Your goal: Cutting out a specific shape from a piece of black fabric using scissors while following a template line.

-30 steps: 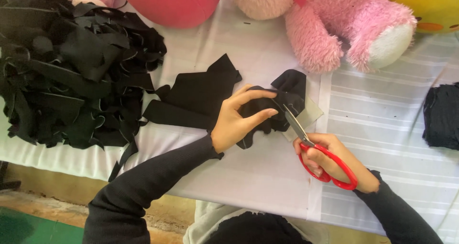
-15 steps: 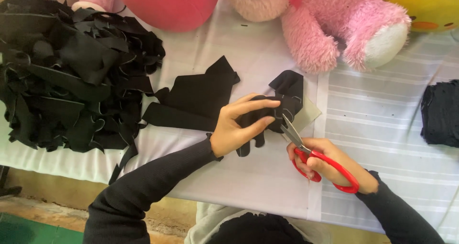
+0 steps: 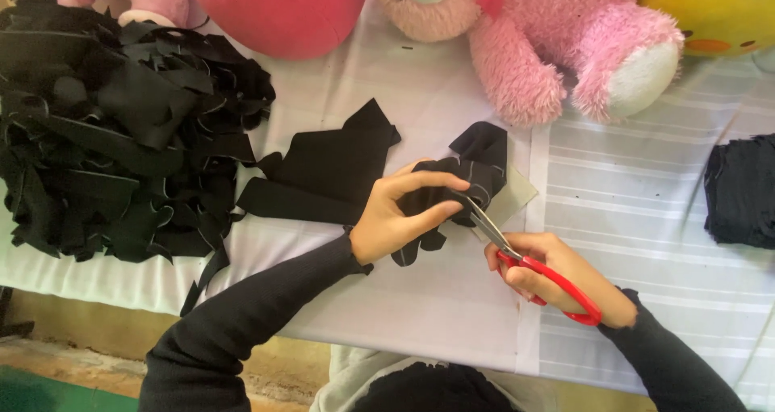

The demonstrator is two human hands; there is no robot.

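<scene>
Left hand (image 3: 395,218) pinches the black fabric piece (image 3: 460,190) just above the white tablecloth (image 3: 452,315) while the right hand (image 3: 557,279) grips red-handled scissors (image 3: 525,259); blades near the thumb risk a nick or a crooked cut.

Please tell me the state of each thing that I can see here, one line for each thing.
left hand: gripping the black fabric piece, fingers curled over it
right hand: holding the red scissors
black fabric piece: held up, blades at its edge
red scissors: blades slightly open, in the fabric
black scrap pile: heaped, loose
flat black fabric: lying on table
pink plush toy: resting on table
</scene>
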